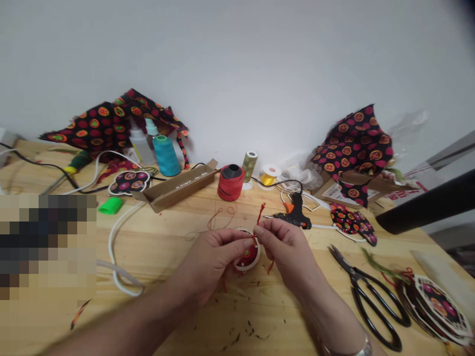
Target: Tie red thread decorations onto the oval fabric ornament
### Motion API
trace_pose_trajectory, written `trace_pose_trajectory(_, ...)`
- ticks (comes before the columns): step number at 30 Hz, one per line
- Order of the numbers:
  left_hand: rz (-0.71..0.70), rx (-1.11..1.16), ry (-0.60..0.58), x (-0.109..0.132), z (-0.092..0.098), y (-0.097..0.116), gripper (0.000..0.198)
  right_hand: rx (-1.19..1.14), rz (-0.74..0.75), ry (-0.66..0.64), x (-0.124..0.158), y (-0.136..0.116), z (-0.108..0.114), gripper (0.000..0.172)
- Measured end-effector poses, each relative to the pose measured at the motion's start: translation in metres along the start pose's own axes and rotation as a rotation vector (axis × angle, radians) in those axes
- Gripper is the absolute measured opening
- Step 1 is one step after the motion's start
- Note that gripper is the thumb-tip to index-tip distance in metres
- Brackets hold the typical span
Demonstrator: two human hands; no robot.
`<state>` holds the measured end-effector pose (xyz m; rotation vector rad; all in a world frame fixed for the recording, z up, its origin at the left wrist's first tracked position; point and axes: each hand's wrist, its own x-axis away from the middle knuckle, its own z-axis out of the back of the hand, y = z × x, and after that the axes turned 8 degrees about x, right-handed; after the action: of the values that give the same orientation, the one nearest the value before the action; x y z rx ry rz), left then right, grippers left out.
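Note:
A small round ornament (249,258) with a white rim and dark patterned fabric centre is between my hands, low over the table. My left hand (213,254) is closed, thumb and fingers pinching at the ornament's upper edge, where a red cord is fastened. With thumb and forefinger, my right hand (285,242) pinches the twisted red cord (261,213), whose end sticks up above the fingers. Another red cord end (270,267) hangs below that hand. My fingers hide where the cord meets the rim.
Black-handled scissors (354,273) lie at right, beside stacked fabric ornaments (441,301). A glue gun (297,212) rests behind my right hand. Farther back stand a red thread spool (230,187), a teal thread cone (166,157) and a long cardboard box (178,190). White cable (113,242) curves at left.

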<state>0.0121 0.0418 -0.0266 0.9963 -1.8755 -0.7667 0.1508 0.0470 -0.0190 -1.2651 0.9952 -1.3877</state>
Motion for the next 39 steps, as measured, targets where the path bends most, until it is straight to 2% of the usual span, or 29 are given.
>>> trace_pose_trajectory(10,-0.04,0.011,-0.04,-0.0013,0.0024,-0.001,0.01,0.031,0.032,-0.039,0.0003,0.0039,0.0006,0.018)
trace_pose_trajectory(18,-0.021,0.098,-0.028,-0.0019,0.0039,-0.0034,0.011,-0.003,-0.041,-0.052,-0.0016,0.0015,-0.0012,0.015)
trace_pose_trajectory(22,-0.007,0.052,0.014,-0.0014,0.0006,-0.0013,0.01,-0.009,-0.035,-0.041,-0.0035,0.004,-0.0016,0.014)
trace_pose_trajectory(26,0.04,-0.028,0.064,0.0003,-0.0001,-0.0006,0.012,0.058,0.0,-0.054,-0.0042,0.006,-0.0001,0.013)
trace_pose_trajectory(33,-0.042,0.023,0.012,0.0002,0.0018,-0.0028,0.015,0.255,0.096,-0.031,-0.0034,0.0056,0.0035,0.013)
trace_pose_trajectory(37,-0.04,0.002,0.094,-0.0011,0.0019,-0.002,0.017,0.397,0.176,0.011,-0.0041,0.0054,0.006,0.016)
trace_pose_trajectory(39,-0.104,-0.074,0.132,-0.0018,0.0034,-0.0006,0.021,0.456,0.219,0.041,-0.004,0.005,0.0072,0.016)
